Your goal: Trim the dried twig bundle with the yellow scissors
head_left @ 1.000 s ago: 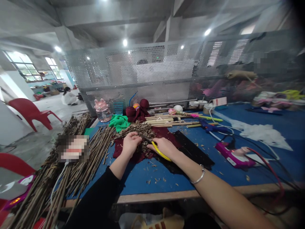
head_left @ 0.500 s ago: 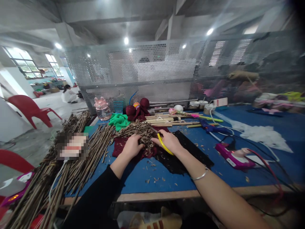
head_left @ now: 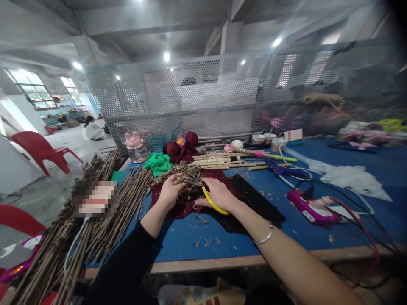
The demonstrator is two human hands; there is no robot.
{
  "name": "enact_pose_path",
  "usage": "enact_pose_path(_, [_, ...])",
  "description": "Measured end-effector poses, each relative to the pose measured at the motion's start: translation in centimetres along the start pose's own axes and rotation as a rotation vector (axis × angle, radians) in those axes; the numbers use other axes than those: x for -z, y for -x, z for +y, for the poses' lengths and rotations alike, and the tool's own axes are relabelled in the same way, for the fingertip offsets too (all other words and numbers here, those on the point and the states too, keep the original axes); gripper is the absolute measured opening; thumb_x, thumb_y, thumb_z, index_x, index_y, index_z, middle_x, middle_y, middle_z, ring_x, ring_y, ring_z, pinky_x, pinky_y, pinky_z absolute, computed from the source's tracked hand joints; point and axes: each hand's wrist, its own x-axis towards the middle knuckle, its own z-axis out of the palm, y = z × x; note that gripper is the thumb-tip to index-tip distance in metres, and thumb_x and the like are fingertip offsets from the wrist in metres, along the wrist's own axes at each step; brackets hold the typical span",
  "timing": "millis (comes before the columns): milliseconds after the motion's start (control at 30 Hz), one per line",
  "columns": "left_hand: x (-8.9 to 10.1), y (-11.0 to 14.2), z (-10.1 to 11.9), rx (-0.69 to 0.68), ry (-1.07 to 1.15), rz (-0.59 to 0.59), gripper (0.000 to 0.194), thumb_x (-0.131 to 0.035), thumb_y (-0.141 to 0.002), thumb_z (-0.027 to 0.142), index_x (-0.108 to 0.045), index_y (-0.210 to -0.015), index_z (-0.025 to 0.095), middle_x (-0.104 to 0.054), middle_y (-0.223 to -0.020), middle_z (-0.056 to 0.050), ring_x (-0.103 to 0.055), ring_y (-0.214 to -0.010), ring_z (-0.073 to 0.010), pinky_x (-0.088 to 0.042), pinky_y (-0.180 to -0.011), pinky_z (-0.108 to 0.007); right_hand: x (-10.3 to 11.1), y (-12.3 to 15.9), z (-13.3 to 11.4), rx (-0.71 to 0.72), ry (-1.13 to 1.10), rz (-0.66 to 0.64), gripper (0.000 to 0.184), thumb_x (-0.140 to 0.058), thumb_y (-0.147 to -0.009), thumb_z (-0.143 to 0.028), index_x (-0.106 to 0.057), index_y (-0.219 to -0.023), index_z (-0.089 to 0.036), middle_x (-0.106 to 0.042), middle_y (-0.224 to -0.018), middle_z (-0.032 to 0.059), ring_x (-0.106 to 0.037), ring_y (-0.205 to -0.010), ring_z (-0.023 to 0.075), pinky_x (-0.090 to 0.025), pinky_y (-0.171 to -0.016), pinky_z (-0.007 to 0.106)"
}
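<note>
The right hand (head_left: 218,195) grips yellow-handled scissors (head_left: 209,202) at the frame's center, and the left hand (head_left: 169,192) pinches dried sprigs (head_left: 188,173) beside them; maroon cloth (head_left: 182,211) lies beneath, dry stalks (head_left: 111,224) lower left.

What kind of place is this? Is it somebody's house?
Probably not a house: it looks like a craft workshop. There's a blue worktable with many dried stems, a yellow-handled tool in the person's right hand, and a bare concrete-looking ceiling.
</note>
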Motion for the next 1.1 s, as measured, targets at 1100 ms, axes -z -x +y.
enact_pose_path(1100, [0.3, 0.8, 0.5, 0.063, -0.523, 0.016, 0.013, -0.065, -0.059, 0.021, -0.058, -0.066, 0.013, -0.061, -0.058, -0.002, -0.057, -0.054, -0.0130, -0.046, -0.055, -0.024, 0.5, 0.2, -1.2, -0.033, 0.195, -0.092, 0.051, -0.040, -0.075, -0.068, -0.063, -0.080, -0.023, -0.068, -0.078, 0.0071, -0.063, -0.074, 0.0217, -0.036, -0.059, 0.025])
